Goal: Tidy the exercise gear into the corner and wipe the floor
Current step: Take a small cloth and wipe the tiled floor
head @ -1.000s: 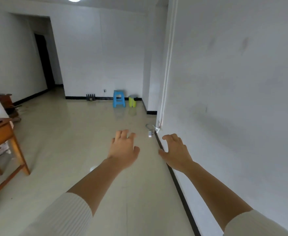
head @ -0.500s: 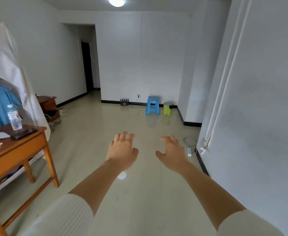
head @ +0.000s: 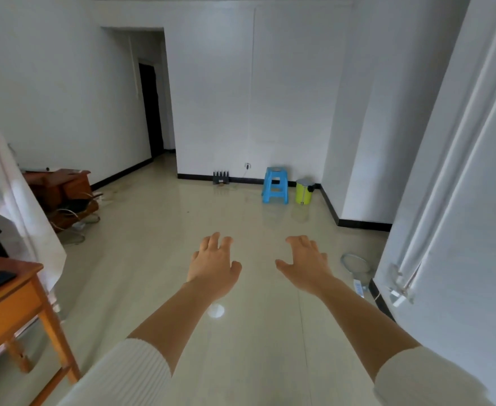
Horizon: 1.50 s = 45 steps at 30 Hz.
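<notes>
My left hand (head: 213, 266) and right hand (head: 305, 263) out in front, apart, fingers spread and empty, glossy pale floor (head: 159, 259) beneath, what may be a racket (head: 355, 263), round-framed and blurred, lying by the right wall's skirting.

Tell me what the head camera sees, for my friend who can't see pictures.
Two empty hands, left and right, reach out open over a shiny pale floor in a white room. A blue stool and a yellow bin stand by the far wall, and a wooden table is at the left.
</notes>
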### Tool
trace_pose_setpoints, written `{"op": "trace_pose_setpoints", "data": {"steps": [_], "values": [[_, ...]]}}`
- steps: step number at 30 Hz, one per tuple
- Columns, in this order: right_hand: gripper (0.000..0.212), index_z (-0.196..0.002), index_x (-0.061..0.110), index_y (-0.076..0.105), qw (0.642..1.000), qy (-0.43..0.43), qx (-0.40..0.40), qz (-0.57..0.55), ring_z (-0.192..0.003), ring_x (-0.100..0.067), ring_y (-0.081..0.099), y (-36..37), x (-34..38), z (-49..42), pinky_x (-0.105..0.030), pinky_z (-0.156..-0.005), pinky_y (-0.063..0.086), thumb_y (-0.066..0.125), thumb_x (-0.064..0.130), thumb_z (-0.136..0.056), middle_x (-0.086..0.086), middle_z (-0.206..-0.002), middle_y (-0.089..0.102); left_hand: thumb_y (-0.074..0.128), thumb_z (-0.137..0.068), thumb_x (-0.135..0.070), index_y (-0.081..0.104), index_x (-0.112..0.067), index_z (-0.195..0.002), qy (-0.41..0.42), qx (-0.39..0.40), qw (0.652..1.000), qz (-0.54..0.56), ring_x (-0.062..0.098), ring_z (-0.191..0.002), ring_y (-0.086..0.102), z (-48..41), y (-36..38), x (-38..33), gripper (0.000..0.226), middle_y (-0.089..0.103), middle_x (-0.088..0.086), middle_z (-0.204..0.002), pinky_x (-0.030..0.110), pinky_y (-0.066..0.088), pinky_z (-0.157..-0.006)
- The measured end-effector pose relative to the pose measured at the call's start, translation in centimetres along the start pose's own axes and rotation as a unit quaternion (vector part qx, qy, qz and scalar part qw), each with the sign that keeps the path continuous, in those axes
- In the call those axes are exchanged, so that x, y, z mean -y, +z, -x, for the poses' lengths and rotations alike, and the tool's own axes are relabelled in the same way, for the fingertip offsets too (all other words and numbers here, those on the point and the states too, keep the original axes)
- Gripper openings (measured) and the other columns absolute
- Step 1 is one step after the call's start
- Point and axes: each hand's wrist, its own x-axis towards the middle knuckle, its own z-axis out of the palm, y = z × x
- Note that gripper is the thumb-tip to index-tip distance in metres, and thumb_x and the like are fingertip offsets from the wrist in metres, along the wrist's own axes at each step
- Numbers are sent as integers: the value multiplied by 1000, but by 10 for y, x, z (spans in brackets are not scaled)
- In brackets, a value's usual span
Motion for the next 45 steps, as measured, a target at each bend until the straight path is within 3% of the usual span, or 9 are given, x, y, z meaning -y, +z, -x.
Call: {"op": "trace_pose_setpoints", "data": {"steps": [12, 21, 30, 40, 45], "values": [[64, -146, 19, 27, 999, -24, -8, 24, -135, -22, 28, 19, -28, -378, -45, -107, 29, 50, 44, -92, -1, -150, 28, 41, -93, -32, 19, -21, -147, -8, -20, 999, -29, 23, -145, 3, -377, 42, 36, 59, 5, 5, -159, 42, 22, -115], [67, -149, 22, 20, 990, -70, -20, 123, -141, -22, 20, 70, -60, -655, -48, -112, 21, 45, 49, -93, 0, -156, 18, 41, -93, -28, 16, -19, -147, 21, -41, 995, -89, 26, -145, -6, -653, 102, 86, 60, -4, 6, -159, 42, 15, -116], [62, -147, 21, 22, 979, -63, -47, 190, -142, -22, 19, 94, -88, -947, -48, -112, 18, 43, 47, -94, -2, -155, 19, 42, -93, -34, 10, -20, -149, 30, -46, 997, -56, 27, -146, -7, -955, 152, 121, 66, -6, 8, -159, 43, 15, -115], [65, -147, 23, 22, 986, -36, -44, 155, -139, -22, 23, 130, -196, -1240, -46, -110, 24, 48, 46, -92, 0, -153, 22, 48, -91, -34, 20, -21, -148, 61, -61, 996, 19, 27, -145, 4, -1257, 258, 98, 65, 3, 10, -158, 42, 26, -111], [66, -147, 23, 23, 990, -9, -22, 138, -137, -22, 26, 139, -266, -1398, -45, -109, 26, 50, 46, -91, -1, -153, 23, 49, -91, -33, 19, -20, -148, 22, -31, 997, 63, 29, -144, 5, -1421, 310, 70, 65, 3, 9, -158, 42, 28, -110]]}}
